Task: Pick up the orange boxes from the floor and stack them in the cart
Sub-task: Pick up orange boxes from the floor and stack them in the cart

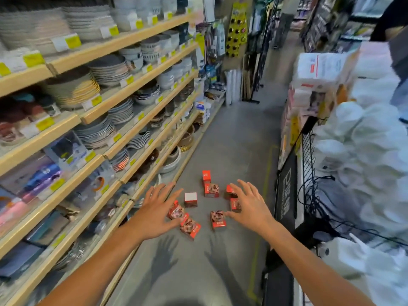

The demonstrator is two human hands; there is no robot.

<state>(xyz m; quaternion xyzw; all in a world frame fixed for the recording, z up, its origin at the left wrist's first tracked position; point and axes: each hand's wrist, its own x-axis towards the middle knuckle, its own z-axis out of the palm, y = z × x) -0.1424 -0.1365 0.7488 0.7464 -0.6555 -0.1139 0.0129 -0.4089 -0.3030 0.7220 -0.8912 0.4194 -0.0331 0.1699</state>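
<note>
Orange cardboard boxes (pixel 211 190) with a brownish food photo on them are scattered loose on the grey floor (pixel 238 133) of the aisle, nothing stacked yet. I've got my left hand (pixel 157 209) and right hand (pixel 247 203) reaching out over the pile from either side, fingers spread, holding nothing; I guess that's to scoop several in one go. Wooden shelves (pixel 123 40) full of plates and bowls run along the left, close to the nearest boxes. Black wire cart (pixel 309 151) sits right, already heaped with white bowls (pixel 362 138), with black cables hanging off it, so stacking room looks tight imo
</note>
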